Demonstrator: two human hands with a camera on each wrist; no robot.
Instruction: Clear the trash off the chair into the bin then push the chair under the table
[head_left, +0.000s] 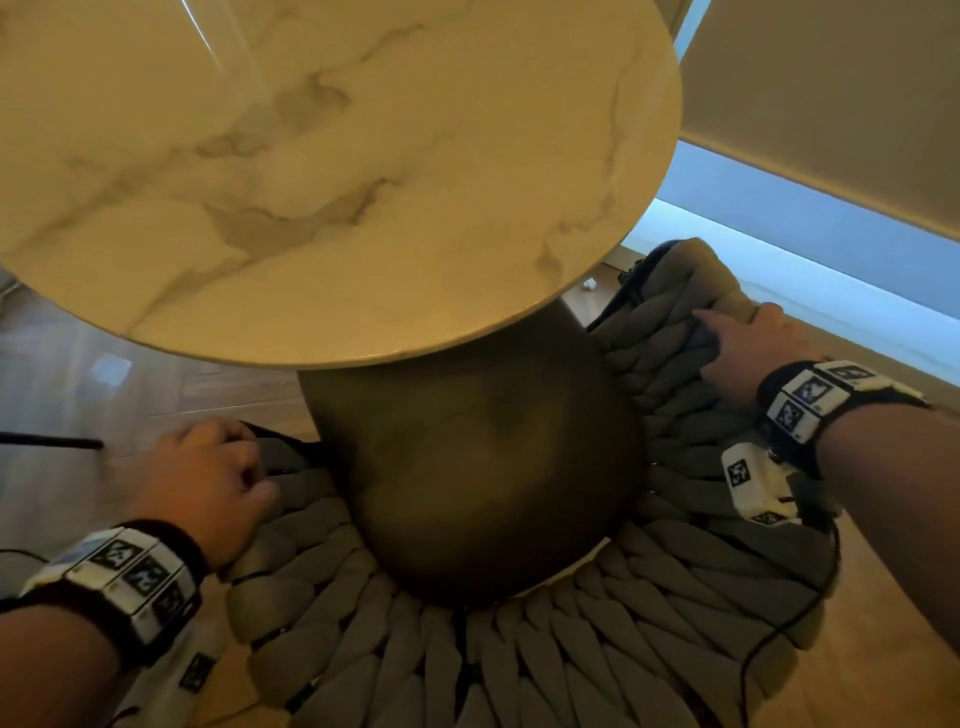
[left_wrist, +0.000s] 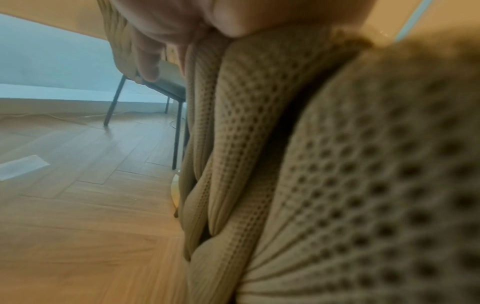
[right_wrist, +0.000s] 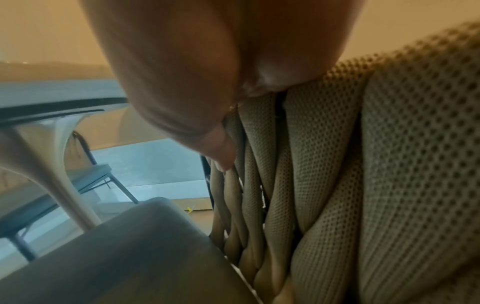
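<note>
The chair (head_left: 519, 649) has a curved back of thick grey woven cords, and it wraps round the table's dark pedestal (head_left: 478, 467). Its seat lies hidden beneath the round marble table top (head_left: 311, 182). My left hand (head_left: 208, 478) grips the left end of the back, fingers curled over its rim. At the right end my right hand (head_left: 743, 343) holds the top rim in the same way. The left wrist view shows my left hand (left_wrist: 161, 24) above the woven cords (left_wrist: 285, 164). In the right wrist view, my right hand (right_wrist: 182, 82) clasps the cords (right_wrist: 337, 164) above the grey seat cushion (right_wrist: 130, 257). No trash shows on the chair.
Wooden floor (head_left: 883, 649) surrounds the chair. A second chair (left_wrist: 114, 102) on thin dark legs stands across the table, also seen as a second chair (right_wrist: 85, 174) past the pedestal (right_wrist: 52, 164). A small white scrap (head_left: 588, 283) lies on the floor beyond the table. A window blind (head_left: 831, 104) hangs at right.
</note>
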